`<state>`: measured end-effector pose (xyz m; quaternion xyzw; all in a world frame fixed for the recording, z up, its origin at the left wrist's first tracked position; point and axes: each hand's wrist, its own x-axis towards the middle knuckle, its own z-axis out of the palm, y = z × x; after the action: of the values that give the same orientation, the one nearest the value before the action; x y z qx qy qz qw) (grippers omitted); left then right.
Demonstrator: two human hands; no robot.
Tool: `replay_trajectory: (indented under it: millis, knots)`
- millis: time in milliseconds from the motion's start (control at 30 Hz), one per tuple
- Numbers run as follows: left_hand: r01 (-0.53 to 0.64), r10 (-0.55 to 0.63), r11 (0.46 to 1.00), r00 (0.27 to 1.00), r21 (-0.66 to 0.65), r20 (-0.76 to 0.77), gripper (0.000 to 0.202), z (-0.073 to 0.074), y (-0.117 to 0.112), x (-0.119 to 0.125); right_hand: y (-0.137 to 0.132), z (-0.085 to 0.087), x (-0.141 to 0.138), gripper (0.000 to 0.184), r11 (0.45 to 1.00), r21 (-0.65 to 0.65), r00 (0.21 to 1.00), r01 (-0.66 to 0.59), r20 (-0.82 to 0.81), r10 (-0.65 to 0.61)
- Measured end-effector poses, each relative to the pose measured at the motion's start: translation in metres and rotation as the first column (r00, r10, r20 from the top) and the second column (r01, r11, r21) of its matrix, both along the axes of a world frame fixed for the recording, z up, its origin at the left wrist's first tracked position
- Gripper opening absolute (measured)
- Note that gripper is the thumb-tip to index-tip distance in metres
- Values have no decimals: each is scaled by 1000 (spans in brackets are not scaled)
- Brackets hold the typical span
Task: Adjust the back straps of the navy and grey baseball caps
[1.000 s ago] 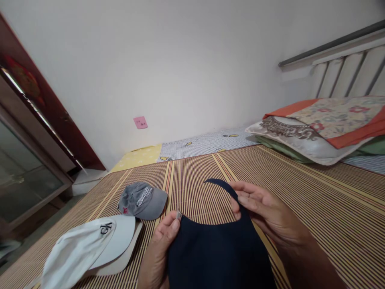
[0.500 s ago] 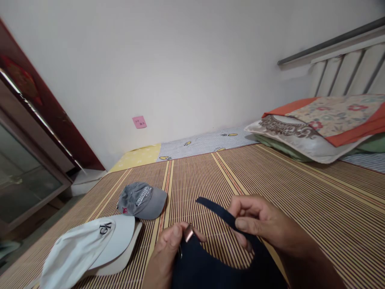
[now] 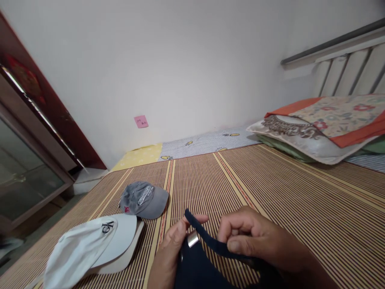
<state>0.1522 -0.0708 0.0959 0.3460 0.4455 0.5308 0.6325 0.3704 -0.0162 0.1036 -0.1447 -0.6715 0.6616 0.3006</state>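
Observation:
A dark navy cap (image 3: 200,268) is at the bottom middle, its back opening and adjusting strap facing up. My left hand (image 3: 171,249) grips the cap's edge beside a shiny metal buckle (image 3: 193,239). Between thumb and fingers, my right hand (image 3: 255,241) pinches the strap (image 3: 207,239). The strap's free end points up and left, passing just over the buckle; whether it touches cannot be told. The rest of the cap runs out of the frame below. To the left lie a grey cap (image 3: 144,199) and a white cap (image 3: 81,249) with black letters, stacked over another pale brim.
A striped bamboo mat (image 3: 192,184) covers the bed. Pillows (image 3: 300,138) with an orange-edged floral cloth (image 3: 343,116) lie at the back right, below a radiator (image 3: 345,72). A white wall with a pink note (image 3: 141,121) stands behind; a glass-paned door (image 3: 27,176) is at left.
My right hand has moved left and slightly down, bringing the strap's free end over to the buckle by my left hand. The view has shifted slightly.

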Motion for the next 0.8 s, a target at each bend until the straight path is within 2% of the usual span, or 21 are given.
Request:
replay_trajectory:
  millis: [167, 267, 400, 567, 700, 800]
  knots:
    - [-105, 106, 989, 994, 105, -6, 43, -6, 9, -4, 0, 0, 3, 34, 1000, 3, 1000, -2, -7, 2]
    - [-81, 75, 993, 995, 85, 71, 38, -3, 8, -4, 1, -1, 6, 35, 1000, -9, 1000, 2, -5, -2]
    - [-35, 29, 997, 995, 62, 96, 44, 2, 5, -4, 4, -1, 9, 31, 996, -61, 996, 68, -57, -72]
    - [-18, 15, 997, 999, 77, 28, 42, -10, 8, -11, 8, 0, 10, 23, 985, -116, 983, 129, -118, -143]
    - [-45, 40, 992, 998, 119, 45, 43, -21, 13, -17, 10, -2, 12, 29, 993, -117, 968, 35, -245, -63]
    - [-85, 74, 990, 993, 116, 96, 47, -19, 12, -16, 11, -5, 14, 41, 994, -91, 954, -57, -299, 27]
